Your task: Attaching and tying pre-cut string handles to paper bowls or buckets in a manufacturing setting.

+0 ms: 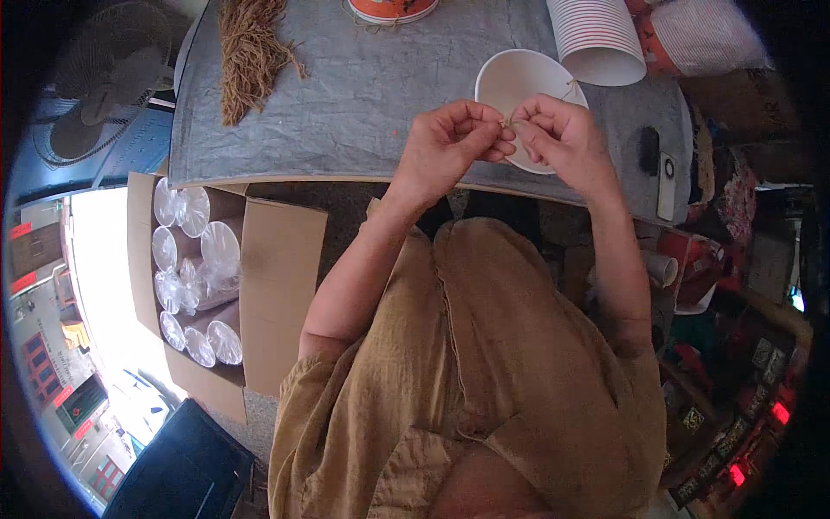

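Over the near edge of the table, my left hand [456, 143] and my right hand [560, 143] meet fingertip to fingertip. Both are closed in a pinch on a thin piece of brown twine [508, 124]; most of it is hidden by my fingers. Directly behind them a white paper bucket [500, 80] lies with its wide mouth toward me, its lower right part covered by my right hand. A short twine end [571, 85] shows at the bucket's right side. To the far left lies a bundle of brown twine strands [246, 60], loose and frayed at the near end.
A stack of white paper buckets [596, 39] lies at the far right, beside wrapped orange ones [700, 39]. An orange bucket [393, 9] stands at the back. Left of my legs, an open carton [281, 285] holds plastic-wrapped stacks. A fan [104, 86] stands far left; a dark phone-like object [649, 151] lies right.
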Demonstrator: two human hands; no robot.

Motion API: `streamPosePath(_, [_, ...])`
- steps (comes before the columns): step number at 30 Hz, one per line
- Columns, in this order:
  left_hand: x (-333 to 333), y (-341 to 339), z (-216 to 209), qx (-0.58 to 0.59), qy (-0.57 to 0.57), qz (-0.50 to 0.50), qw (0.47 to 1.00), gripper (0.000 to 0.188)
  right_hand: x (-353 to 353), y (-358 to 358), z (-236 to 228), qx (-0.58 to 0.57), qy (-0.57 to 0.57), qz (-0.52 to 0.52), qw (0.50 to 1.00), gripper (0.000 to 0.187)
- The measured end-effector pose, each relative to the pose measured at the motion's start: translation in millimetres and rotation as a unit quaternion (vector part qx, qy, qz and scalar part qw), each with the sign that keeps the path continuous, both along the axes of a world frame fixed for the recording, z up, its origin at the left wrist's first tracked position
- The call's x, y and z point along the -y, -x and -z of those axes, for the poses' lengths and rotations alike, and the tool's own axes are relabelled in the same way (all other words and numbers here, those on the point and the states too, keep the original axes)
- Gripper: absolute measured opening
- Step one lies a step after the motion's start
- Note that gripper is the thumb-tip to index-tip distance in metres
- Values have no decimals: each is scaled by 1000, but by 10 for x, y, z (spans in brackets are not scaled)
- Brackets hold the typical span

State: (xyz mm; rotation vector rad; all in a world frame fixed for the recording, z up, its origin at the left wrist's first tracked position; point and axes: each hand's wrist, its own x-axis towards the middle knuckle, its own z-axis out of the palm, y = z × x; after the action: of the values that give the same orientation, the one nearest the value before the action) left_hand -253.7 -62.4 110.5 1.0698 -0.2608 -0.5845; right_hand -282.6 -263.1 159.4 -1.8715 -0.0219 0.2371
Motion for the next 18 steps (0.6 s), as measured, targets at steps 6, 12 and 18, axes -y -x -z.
streamPosePath(6, [4, 2, 7, 13, -4, -4, 1000, 19, -13, 7, -3, -13, -21, 6, 1000, 6])
streamPosePath(12, [27, 28, -2, 57, -45, -20, 997, 19, -36, -11, -8, -22, -45, 10, 999, 6])
streamPosePath(18, [52, 53, -1, 68, -59, -47, 995, 15, -62, -7, 20, -15, -5, 15, 1000, 5])
